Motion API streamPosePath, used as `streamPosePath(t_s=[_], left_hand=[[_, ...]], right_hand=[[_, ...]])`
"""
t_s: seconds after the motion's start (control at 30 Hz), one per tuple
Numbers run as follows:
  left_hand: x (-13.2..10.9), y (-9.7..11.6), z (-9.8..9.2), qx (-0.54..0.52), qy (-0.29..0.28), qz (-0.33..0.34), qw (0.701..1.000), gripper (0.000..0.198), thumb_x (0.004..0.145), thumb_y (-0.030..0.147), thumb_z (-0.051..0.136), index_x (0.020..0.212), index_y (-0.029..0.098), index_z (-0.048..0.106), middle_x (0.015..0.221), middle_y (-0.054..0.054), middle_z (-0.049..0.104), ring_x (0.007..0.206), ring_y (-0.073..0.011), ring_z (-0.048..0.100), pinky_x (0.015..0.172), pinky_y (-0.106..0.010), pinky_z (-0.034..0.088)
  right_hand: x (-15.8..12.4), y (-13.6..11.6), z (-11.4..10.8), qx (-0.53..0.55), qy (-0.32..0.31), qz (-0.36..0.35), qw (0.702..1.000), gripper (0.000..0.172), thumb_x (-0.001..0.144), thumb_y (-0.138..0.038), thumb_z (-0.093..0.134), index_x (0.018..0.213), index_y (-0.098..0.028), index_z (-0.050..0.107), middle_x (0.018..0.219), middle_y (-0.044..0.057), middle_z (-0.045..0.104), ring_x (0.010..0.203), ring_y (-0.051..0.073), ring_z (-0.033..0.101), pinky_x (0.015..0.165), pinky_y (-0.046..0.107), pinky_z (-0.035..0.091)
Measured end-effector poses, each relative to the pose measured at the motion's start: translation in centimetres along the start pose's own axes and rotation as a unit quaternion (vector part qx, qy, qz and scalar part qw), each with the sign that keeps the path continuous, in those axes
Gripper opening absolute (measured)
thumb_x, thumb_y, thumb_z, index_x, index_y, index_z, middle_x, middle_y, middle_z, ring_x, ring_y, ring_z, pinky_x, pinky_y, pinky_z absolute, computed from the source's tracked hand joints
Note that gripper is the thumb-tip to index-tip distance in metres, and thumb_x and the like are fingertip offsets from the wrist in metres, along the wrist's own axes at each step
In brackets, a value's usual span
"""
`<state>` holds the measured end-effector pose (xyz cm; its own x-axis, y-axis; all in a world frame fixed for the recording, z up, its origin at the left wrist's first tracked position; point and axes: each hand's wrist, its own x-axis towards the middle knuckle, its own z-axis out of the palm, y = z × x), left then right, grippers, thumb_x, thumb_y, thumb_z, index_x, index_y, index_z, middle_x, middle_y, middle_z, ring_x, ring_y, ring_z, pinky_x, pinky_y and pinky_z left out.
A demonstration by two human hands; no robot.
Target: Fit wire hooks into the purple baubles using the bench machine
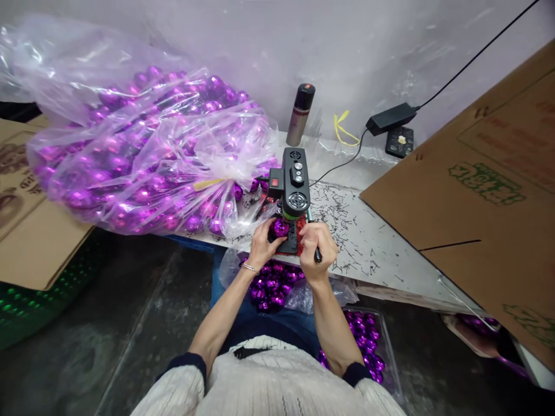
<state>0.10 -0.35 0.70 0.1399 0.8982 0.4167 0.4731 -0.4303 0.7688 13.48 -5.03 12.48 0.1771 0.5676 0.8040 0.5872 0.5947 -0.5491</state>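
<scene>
My left hand [263,245] pinches a shiny purple ball [281,227] between thumb and fingers, low down at the front of a small black bench machine [296,182]. The ball sits just under the machine's head, over its dark base. I cannot tell whether head and ball touch. On the machine's right side, my right hand [318,248] is wrapped round a black lever handle [318,255], whose end pokes out below the fist. In my lap, below both wrists, lies an open clear bag of purple balls [273,286].
A large clear sack of purple balls [151,162] fills the table's left side. Behind the machine stands a spray can [300,114]. A power adapter [391,118] and cable lie right of it. Cardboard boxes [477,190] flank both sides. Small black bits litter the tabletop [347,225]. A tub of balls [368,341] sits lower right.
</scene>
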Motion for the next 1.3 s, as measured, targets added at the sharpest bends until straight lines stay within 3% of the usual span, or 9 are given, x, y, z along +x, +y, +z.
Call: streamPosePath(t_s=[0.3,0.7,1.3], left_hand=[[-0.1,-0.8,1.1,-0.006,-0.014,-0.002,1.000,0.064,0.084,0.049,0.077,0.136,0.021,0.055,0.135,-0.015,0.064,0.127,-0.0305,0.060,0.109,-0.048,0.048],[-0.3,-0.8,1.1,-0.053,0.005,0.017,0.998,0.060,0.084,0.047,0.077,0.134,0.019,0.058,0.132,-0.014,0.067,0.124,-0.0294,0.064,0.106,-0.047,0.051],[0.0,-1.3,1.4,-0.054,-0.003,0.001,0.999,0.059,0.082,0.043,0.079,0.132,0.020,0.058,0.132,-0.014,0.066,0.125,-0.0301,0.063,0.108,-0.049,0.050]], right_hand=[[-0.1,-0.2,-0.2,-0.008,-0.005,0.001,1.000,0.026,0.097,-0.014,0.045,0.074,-0.023,0.053,0.072,0.000,0.060,0.067,0.013,0.059,0.061,0.029,0.045],[-4.1,3.0,1.5,0.015,0.038,-0.032,0.999,0.026,0.101,-0.025,0.040,0.078,-0.023,0.051,0.076,0.000,0.060,0.065,0.013,0.058,0.064,0.031,0.049],[-5.2,4.0,2.5,0.066,0.065,0.005,0.996,0.033,0.103,-0.034,0.036,0.074,-0.024,0.049,0.073,-0.001,0.055,0.064,0.013,0.056,0.064,0.033,0.051]])
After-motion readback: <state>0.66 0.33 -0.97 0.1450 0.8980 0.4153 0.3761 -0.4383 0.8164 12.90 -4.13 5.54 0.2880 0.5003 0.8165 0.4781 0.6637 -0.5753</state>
